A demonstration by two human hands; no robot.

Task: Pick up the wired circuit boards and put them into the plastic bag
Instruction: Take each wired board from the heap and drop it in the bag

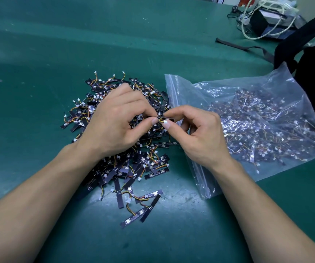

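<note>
One wired circuit board is pinched between both hands just above the pile of boards heaped on the green tabletop. The left hand grips the board's left end with thumb and forefinger, its other fingers bent over the pile. The right hand pinches the end with the white connector between thumb and forefinger, its remaining fingers loosely curled. Both forearms enter from the bottom edge, and the right wrist lies over the bag's zip edge. The clear plastic bag lies just right of the pile with its mouth facing the pile, and it holds many boards. Open tabletop spreads to the left and beyond. A black bag and white cables crowd the far right corner.
</note>
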